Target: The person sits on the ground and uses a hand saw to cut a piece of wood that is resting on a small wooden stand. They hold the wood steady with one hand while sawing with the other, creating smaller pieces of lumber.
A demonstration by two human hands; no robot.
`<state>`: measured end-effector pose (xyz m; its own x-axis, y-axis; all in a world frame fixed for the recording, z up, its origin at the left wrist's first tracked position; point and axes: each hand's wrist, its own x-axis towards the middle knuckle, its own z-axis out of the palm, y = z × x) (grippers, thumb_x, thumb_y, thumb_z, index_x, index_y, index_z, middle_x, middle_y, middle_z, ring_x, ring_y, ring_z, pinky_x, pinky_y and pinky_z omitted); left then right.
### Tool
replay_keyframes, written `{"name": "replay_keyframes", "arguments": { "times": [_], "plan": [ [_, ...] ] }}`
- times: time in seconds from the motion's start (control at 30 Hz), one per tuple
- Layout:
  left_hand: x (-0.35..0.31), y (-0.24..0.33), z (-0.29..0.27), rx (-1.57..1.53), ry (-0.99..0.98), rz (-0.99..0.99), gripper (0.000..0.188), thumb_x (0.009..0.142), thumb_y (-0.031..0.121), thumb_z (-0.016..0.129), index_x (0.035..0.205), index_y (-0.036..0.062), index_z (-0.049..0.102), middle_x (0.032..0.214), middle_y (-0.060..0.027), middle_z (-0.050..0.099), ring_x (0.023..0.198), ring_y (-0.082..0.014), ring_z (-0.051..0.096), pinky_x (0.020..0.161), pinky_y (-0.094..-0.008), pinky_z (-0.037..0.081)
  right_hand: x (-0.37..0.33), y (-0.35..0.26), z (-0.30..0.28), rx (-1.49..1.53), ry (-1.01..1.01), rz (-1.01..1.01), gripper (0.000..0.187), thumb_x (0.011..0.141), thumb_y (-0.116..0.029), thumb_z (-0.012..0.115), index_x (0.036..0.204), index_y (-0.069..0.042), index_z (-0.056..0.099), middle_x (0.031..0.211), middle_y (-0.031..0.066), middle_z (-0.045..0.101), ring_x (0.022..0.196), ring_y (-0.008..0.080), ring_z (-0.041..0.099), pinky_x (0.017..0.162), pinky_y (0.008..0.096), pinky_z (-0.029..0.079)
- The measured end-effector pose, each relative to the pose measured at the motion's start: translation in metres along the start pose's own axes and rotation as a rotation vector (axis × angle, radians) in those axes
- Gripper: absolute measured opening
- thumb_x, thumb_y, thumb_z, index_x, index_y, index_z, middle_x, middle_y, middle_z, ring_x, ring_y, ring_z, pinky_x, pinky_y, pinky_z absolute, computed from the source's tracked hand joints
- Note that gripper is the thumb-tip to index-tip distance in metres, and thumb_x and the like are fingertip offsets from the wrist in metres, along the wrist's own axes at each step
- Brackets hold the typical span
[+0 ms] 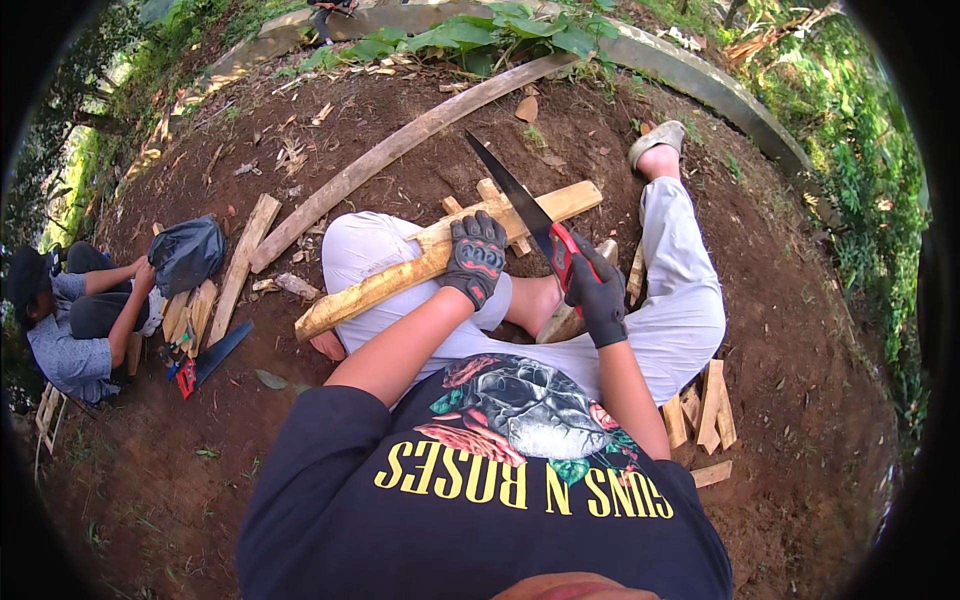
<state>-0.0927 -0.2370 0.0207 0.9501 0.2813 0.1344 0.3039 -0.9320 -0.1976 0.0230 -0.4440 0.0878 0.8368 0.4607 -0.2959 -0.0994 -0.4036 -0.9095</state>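
Currently sits on brown soil (230, 480) in light-grey trousers (690, 270) and a dark printed T-shirt (320, 490). Holds a hand saw (508, 185) in the black-gloved right hand (595, 300), with fingers closed about the red handle and with the dark blade slanting forward and to the left, across the line of a long beam (375, 292) of rough, pale yellow wood. Cannot tell from this angle whether the teeth touch the wood or pass above it. Presses the gloved left hand (475, 255) onto the same beam, just left of the blade, grasping it with fingers bent toward the far edge. Bears the near part of the beam on the left thigh, with the far end reaching past the saw to the right and with short wooden pieces (451, 206) set crosswise near the middle. Wears a pale slip-on shoe (656, 145) on the right foot. Has cut offcuts (710, 405) beside the right hip, and ahead a long grey board (395, 145) lying on the soil. Faces, farther off, green leaves (460, 38) and a concrete edging (700, 85). Has a co-worker (75, 335) at the left, touching a black plastic bag (188, 252), near split wood (201, 312) and a blue-bladed saw (225, 352).
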Motion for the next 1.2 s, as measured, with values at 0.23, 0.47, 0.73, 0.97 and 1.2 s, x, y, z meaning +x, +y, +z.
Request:
{"name": "replay_keyframes", "arguments": {
  "times": [0.23,0.47,0.73,0.97,1.2],
  "plan": [
    [0.004,-0.009,-0.024,-0.226,-0.144,-0.003,0.042,0.089,0.024,0.063,0.126,0.0035,0.064,0.116,-0.0161,0.065,0.108,-0.0316,0.064,0.090,-0.0472,0.049,-0.004,0.016,-0.012,0.102,-0.033,0.024,0.040,0.103,-0.020,0.065,0.139,-0.005,0.072,0.072,0.0037,0.068,0.059,0.0079,0.060,0.055,0.0283,0.049],
    [0.002,-0.006,-0.007,-0.163,-0.035,-0.042,0.037,0.089,0.022,0.064,0.121,0.0040,0.066,0.112,-0.0148,0.068,0.105,-0.0302,0.066,0.088,-0.0474,0.051,-0.009,0.001,-0.016,0.165,-0.069,0.059,0.041,0.103,-0.019,0.065,0.141,-0.006,0.071,0.079,0.0015,0.069,0.059,0.0073,0.058,0.055,0.0271,0.049],
    [0.015,-0.013,-0.012,-0.260,-0.149,-0.058,0.027,0.089,0.022,0.066,0.112,0.0092,0.067,0.107,-0.0129,0.068,0.104,-0.0294,0.067,0.084,-0.0466,0.053,-0.058,-0.060,-0.079,0.086,-0.099,0.161,0.039,0.104,-0.017,0.063,0.140,-0.006,0.071,0.076,0.0002,0.065,0.056,0.0058,0.055,0.051,0.0253,0.044],
    [0.015,-0.014,-0.011,-0.247,-0.142,-0.034,0.025,0.087,0.020,0.067,0.110,0.0093,0.067,0.104,-0.0123,0.069,0.100,-0.0291,0.069,0.081,-0.0455,0.054,-0.066,-0.094,-0.105,0.080,-0.139,0.211,0.041,0.103,-0.016,0.062,0.140,-0.001,0.070,0.074,-0.0012,0.064,0.053,0.0044,0.051,0.050,0.0249,0.041],
    [0.019,-0.013,-0.009,-0.270,-0.147,-0.068,0.026,0.088,0.020,0.066,0.111,0.0088,0.068,0.106,-0.0121,0.070,0.103,-0.0291,0.069,0.083,-0.0451,0.055,-0.074,-0.110,-0.118,0.009,-0.141,0.218,0.043,0.101,-0.019,0.062,0.139,0.000,0.070,0.067,-0.0015,0.060,0.051,0.0042,0.049,0.051,0.0249,0.040]
  ]
}}
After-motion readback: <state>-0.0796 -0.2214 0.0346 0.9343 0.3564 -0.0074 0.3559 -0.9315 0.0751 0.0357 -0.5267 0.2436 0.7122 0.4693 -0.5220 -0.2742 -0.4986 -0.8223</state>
